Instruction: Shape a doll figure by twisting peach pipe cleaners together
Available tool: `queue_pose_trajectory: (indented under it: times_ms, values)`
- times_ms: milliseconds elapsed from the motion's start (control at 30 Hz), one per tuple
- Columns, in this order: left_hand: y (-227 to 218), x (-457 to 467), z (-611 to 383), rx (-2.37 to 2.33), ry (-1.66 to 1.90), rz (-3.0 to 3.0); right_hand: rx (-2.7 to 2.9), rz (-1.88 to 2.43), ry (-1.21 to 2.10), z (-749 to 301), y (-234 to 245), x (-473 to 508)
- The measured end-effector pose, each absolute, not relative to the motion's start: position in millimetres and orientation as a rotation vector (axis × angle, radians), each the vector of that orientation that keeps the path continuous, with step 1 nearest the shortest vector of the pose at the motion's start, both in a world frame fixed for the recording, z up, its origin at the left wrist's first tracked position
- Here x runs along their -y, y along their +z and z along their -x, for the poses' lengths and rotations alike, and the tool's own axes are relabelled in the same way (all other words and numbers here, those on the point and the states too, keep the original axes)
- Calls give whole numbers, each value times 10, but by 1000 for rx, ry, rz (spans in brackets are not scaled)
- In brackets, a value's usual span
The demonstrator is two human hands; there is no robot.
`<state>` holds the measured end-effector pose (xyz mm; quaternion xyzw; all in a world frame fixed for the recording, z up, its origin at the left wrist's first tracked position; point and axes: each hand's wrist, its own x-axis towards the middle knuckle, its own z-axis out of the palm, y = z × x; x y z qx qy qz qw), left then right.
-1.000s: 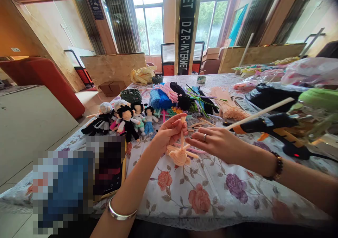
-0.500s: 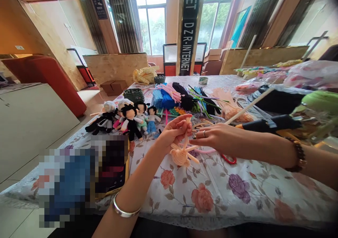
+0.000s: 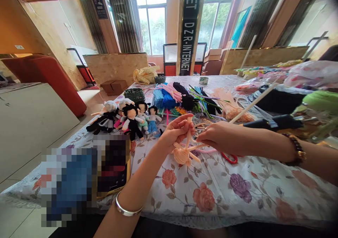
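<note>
- White capitals reading "DZR-INTERNET" run down a dark pillar point(image 3: 187, 37) beyond the table; a few cut-off letters, "RNET," show above them.
- A dark wall sign point(image 3: 99, 8) carries print too small to read.
- A left hand point(image 3: 178, 130) pinches a peach stem, thumb and fingers closed on its upper part.
- The peach piece point(image 3: 181, 156), a rounded bundle with short strands, sits just below that hand, at the table's middle.
- A right hand point(image 3: 224, 139) curls its fingers beside the strands; whether they grip one cannot be told.
- Flowered cloth point(image 3: 182, 185) stretches from the piece to the table's trimmed front edge.
- Dolls point(image 3: 132, 120) and a phone point(image 3: 113, 171) line the left side; red-handled scissors point(image 3: 230, 158) and a glue gun point(image 3: 273, 122) lie right.
</note>
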<state>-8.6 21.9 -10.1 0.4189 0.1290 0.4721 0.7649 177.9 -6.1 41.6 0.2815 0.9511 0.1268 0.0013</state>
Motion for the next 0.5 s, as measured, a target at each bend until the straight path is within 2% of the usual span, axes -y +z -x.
queue_pose_trajectory:
  times_ms: [100, 200, 500]
  values:
    - [-99, -211, 83, -274, 1026, -926, -2922, -993, 175, -1729, 487, 73]
    - [-114, -217, 84, -263, 1034, -925, -2924, -1082, 90, -1701, 544, 92]
    - [-166, -253, 98, -269, 1037, -973, -2931, -1029, 361, -1759, 392, 75]
